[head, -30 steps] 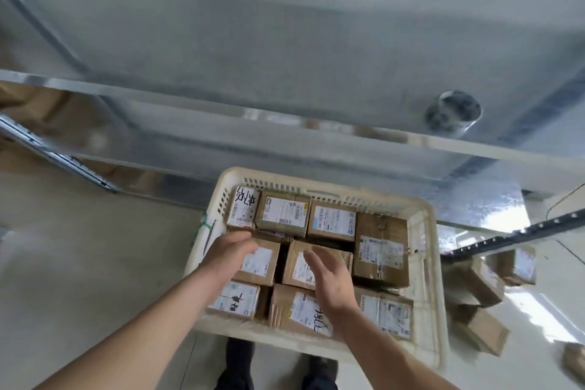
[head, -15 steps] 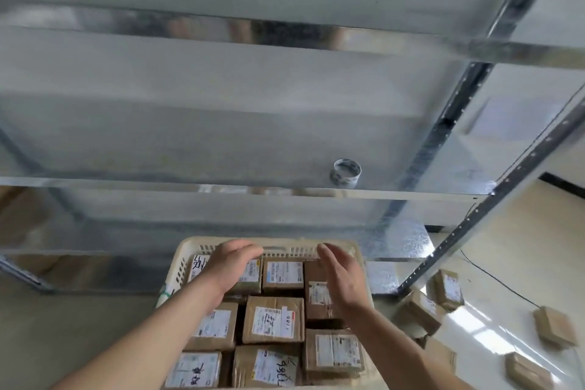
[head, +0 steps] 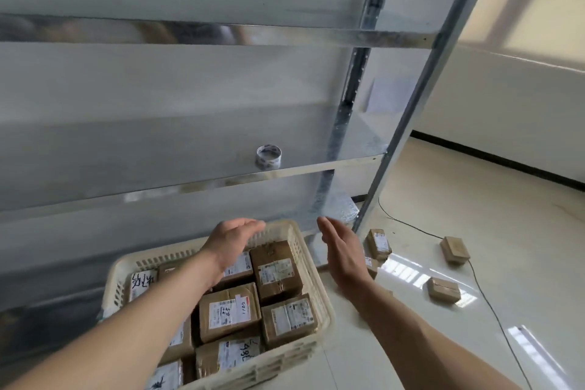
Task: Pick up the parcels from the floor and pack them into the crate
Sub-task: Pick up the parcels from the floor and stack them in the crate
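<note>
A cream plastic crate point(head: 296, 241) sits on the floor in front of me, packed with several brown cardboard parcels point(head: 229, 310) with white labels. My left hand point(head: 232, 239) hovers flat over the crate's far end, fingers straight, holding nothing. My right hand point(head: 340, 250) is held on edge just right of the crate, palm facing left, empty. More parcels lie on the floor to the right: one point(head: 378, 244) beside the shelf post, another point(head: 454, 249) farther right, a third point(head: 443, 290) nearer me.
A metal shelving unit point(head: 285, 172) stands right behind the crate, a roll of tape point(head: 268, 157) on its shelf. Its slanted post point(head: 408, 123) comes down by the right hand. A thin black cable point(head: 484, 291) runs across the glossy floor among the loose parcels.
My view lifted and swung right. Both hands rose off the parcels in the crate; the right hand moved out past the crate's right side, and more floor parcels came into sight.
</note>
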Available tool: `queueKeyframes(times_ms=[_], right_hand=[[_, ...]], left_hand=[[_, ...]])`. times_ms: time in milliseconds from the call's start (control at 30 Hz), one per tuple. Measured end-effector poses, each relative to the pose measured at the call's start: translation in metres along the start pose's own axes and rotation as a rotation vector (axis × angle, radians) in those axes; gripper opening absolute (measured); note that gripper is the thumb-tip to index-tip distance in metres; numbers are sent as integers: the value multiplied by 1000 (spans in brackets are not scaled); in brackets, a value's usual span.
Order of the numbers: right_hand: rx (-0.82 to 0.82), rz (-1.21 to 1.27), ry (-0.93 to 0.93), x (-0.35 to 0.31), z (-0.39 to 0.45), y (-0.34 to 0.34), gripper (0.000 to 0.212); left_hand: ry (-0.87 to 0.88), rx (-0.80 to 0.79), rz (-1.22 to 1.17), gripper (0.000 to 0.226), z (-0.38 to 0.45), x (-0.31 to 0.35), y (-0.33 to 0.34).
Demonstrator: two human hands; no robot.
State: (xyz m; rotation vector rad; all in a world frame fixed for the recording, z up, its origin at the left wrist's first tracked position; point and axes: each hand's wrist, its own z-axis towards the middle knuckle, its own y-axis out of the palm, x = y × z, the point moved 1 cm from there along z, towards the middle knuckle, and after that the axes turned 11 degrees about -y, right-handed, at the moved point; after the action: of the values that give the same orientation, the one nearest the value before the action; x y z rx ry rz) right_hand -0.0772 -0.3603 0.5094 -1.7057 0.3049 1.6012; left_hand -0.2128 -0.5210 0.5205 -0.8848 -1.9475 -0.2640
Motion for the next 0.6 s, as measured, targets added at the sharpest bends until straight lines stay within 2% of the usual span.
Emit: queueKeyframes(times_ms=[67, 167, 233, 300, 367, 400, 467, 500, 567, 600], right_hand=[[46, 4, 0, 7, -4, -23, 61], [109, 28, 0, 16, -9, -59, 78], [152, -4, -6, 23, -10, -85, 101], [206, -35, -14, 40, -10, -116, 114], [233, -27, -2, 58, -8, -150, 108], [237, -25, 15, 62, -7, -168, 99], [243, -28, 27, 68, -6, -206, 97], [246, -27, 31, 71, -5, -224, 94], [260, -3, 49, 88, 0, -262, 75], [276, 10, 54, 98, 3, -280, 67]], left_hand=[[24, -28, -6, 25, -2, 9, 22], [41, -80, 11, 47, -1, 25, 58], [39, -121, 19, 57, 1, 35, 85], [48, -140, 34, 63, 3, 47, 116], [48, -163, 32, 61, 4, 59, 150], [46, -168, 37, 55, 5, 66, 170], [51, -200, 52, 30, 8, 78, 210], [57, -213, 51, 27, 9, 84, 229], [75, -222, 59, 31, 11, 97, 267], [82, -214, 64, 40, 12, 102, 285]])
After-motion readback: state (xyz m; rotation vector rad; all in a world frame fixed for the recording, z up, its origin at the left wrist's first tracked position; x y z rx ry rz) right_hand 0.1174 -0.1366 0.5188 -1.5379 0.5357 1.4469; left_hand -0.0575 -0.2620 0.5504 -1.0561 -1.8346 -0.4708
